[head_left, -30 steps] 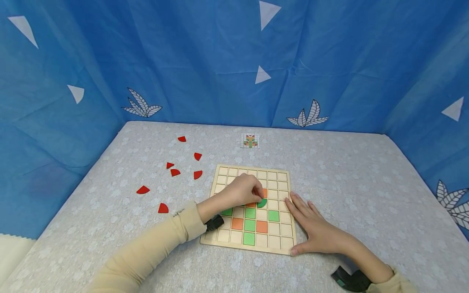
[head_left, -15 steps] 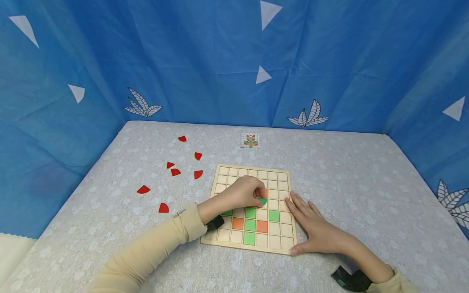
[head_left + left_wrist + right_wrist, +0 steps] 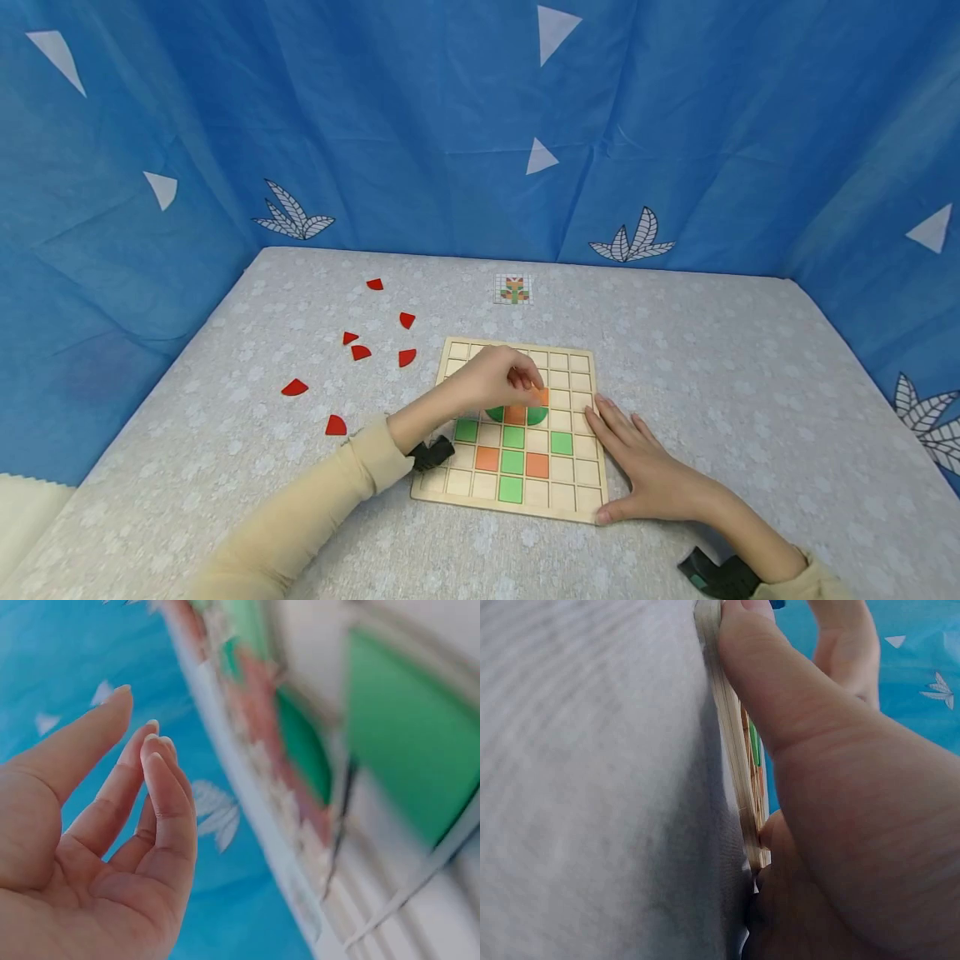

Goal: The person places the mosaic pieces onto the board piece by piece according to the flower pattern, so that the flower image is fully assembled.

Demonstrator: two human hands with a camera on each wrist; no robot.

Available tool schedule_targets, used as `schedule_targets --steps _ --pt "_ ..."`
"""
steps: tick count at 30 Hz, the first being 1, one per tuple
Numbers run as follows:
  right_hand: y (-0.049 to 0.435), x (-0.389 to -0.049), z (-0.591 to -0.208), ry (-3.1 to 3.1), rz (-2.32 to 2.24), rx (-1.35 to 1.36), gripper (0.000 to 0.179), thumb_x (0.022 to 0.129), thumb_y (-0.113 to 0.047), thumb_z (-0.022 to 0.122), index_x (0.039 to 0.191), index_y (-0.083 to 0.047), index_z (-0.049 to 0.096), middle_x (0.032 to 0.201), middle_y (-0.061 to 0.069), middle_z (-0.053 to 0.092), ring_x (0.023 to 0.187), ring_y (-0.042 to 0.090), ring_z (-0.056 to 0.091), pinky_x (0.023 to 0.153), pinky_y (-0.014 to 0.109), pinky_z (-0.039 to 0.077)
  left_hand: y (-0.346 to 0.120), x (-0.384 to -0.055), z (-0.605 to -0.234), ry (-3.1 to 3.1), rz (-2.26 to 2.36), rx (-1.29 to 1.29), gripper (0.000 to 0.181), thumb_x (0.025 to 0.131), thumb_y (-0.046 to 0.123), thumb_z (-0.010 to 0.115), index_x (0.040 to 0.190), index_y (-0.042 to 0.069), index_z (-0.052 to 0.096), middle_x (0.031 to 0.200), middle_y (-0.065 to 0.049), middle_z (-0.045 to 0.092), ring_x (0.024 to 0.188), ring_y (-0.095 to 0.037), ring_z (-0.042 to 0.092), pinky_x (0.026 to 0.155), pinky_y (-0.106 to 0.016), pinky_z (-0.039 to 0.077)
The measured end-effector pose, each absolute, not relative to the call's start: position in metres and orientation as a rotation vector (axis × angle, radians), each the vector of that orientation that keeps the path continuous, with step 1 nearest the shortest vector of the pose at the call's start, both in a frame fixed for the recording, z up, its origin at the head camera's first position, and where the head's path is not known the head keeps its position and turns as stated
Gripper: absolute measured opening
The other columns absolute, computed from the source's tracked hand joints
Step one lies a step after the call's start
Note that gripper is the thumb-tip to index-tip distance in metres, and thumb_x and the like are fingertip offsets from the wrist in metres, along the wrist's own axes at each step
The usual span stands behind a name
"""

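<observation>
My left hand [image 3: 495, 379] hovers over the wooden grid board [image 3: 562, 472]. In the left wrist view its bent fingers [image 3: 169, 799] and thumb stand apart, holding nothing. Just below it, a green quarter-circle piece [image 3: 537, 415] lies in a cell right of an orange square [image 3: 515, 415]. Another green rounded piece [image 3: 495, 413] shows on the left of that square, partly covered by the hand. My right hand [image 3: 645, 471] rests along the board's right edge, fingers spread and thumb at the near corner. The right wrist view shows its thumb [image 3: 780, 682] against the board's rim.
Several red quarter-circle pieces [image 3: 295, 387] lie scattered left of the board. A small printed pattern card [image 3: 513, 289] lies behind it. Green squares [image 3: 511, 489] and orange squares [image 3: 487, 458] fill some cells. A blue curtain [image 3: 420, 125] surrounds the table's far side.
My left hand has let go of the green quarter-circle, which now lies in a cell, and has lifted slightly up and away. The right hand has stayed in place.
</observation>
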State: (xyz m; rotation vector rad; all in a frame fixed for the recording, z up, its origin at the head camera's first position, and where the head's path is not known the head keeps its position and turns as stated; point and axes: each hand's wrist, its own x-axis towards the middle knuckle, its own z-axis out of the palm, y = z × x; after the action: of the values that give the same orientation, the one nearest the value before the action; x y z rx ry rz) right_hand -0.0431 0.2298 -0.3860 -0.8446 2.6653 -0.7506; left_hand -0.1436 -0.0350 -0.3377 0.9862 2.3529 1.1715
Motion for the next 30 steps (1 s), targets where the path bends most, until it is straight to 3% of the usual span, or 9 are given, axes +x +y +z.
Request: schedule_targets --steps 5,10,16,20,25,30 --pt "0.229 -0.043 -0.386 2.663 -0.757 -0.836 0.122 0.066 -0.063 0.072 0.150 -0.006 0.006 0.153 0.018 -0.004 0.139 0.032 -0.003 0.106 0.039 -0.011 -0.067 -0.145 -0.315 2.392 1.323 0.930 0.015 0.080 0.008 0.074 0.095 0.003 0.071 0.077 0.002 0.061 0.070 -0.012 0.057 0.066 -0.025 0.048" --pt "0.228 -0.043 -0.385 2.657 -0.763 -0.834 0.122 0.065 -0.063 0.072 0.150 -0.006 0.006 0.153 0.017 -0.006 0.139 0.032 -0.003 0.106 0.041 -0.010 -0.128 -0.138 -0.304 2.458 1.388 0.783 0.021 0.081 0.010 0.074 0.101 0.004 0.070 0.082 -0.002 0.061 0.075 -0.018 0.056 0.068 -0.029 0.048" --pt "0.229 -0.043 -0.386 2.647 -0.781 -0.838 0.121 0.067 -0.062 0.072 0.150 -0.005 0.005 0.153 0.017 -0.007 0.139 0.032 -0.004 0.106 0.038 -0.011 -0.208 -0.127 -0.316 2.425 1.421 0.599 0.033 0.083 0.012 0.072 0.112 -0.002 0.064 0.093 -0.012 0.060 0.083 -0.024 0.055 0.071 -0.028 0.049" --pt "0.229 -0.044 -0.386 2.650 -0.779 -0.849 0.121 0.067 -0.062 0.072 0.150 -0.005 0.005 0.153 0.017 -0.006 0.139 0.033 -0.004 0.106 0.037 -0.011 -0.246 -0.116 -0.331 2.424 1.358 0.616 0.041 0.083 0.011 0.073 0.118 -0.004 0.060 0.098 -0.015 0.059 0.086 -0.025 0.054 0.073 -0.028 0.048" --pt "0.229 -0.044 -0.385 2.655 -0.778 -0.854 0.121 0.067 -0.061 0.072 0.150 -0.005 0.006 0.153 0.018 -0.005 0.139 0.034 -0.003 0.106 0.035 -0.012 -0.271 -0.106 -0.350 2.442 1.197 0.709 0.042 0.082 0.016 0.074 0.119 0.000 0.060 0.100 -0.008 0.059 0.087 -0.022 0.052 0.074 -0.029 0.046" --pt "0.229 -0.044 -0.385 2.647 -0.784 -0.848 0.121 0.067 -0.061 0.073 0.150 -0.004 0.006 0.153 0.018 -0.006 0.138 0.034 -0.004 0.106 0.034 -0.013 -0.277 -0.103 -0.363 2.509 1.102 0.770 0.033 0.078 0.021 0.078 0.105 0.008 0.066 0.092 -0.001 0.057 0.082 -0.017 0.048 0.068 -0.027 0.043"
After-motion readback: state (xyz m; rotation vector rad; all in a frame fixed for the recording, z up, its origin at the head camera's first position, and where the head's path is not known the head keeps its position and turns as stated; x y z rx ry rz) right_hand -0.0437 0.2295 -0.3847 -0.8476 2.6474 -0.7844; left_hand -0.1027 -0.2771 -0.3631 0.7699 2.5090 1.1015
